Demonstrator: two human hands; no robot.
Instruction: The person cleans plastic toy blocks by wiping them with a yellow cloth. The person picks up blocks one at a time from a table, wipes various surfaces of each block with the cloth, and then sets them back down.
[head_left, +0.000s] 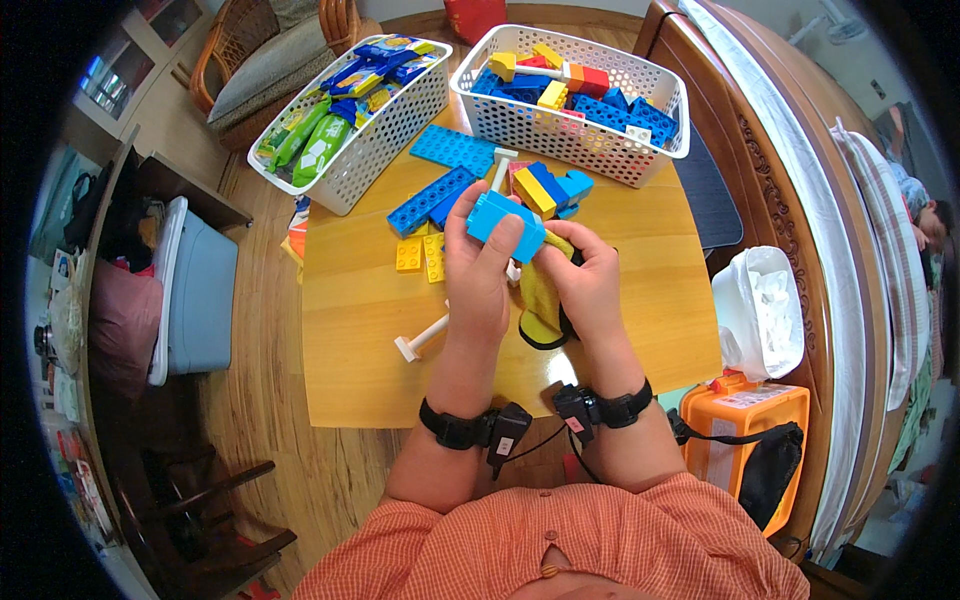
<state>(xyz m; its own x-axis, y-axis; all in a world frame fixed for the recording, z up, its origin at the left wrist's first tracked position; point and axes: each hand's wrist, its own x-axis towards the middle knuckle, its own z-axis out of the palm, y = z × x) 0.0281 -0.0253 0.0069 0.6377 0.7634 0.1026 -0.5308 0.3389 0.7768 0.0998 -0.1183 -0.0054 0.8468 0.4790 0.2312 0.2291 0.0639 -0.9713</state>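
My left hand (484, 277) grips a light blue toy building block (507, 225), thumb across its face. A yellow-green cloth with black edging (544, 304) hangs from my right hand (581, 277), its pinched upper end against the block's right side. Behind my hands lie a dark blue studded brick (431, 202), a light blue plate (454, 150), a yellow block (535, 191) and a light blue block (576, 187). Small yellow bricks (409, 256) sit left of my left hand. A white post-shaped piece (420, 337) lies partly hidden by my left forearm.
A white perforated basket of blocks (570, 135) stands at the table's (360, 375) back right. Another basket (375, 161) with wrapped packets is back left. A white bin (750, 322) and an orange case (742, 450) stand to the right. A person lies on the bed at far right.
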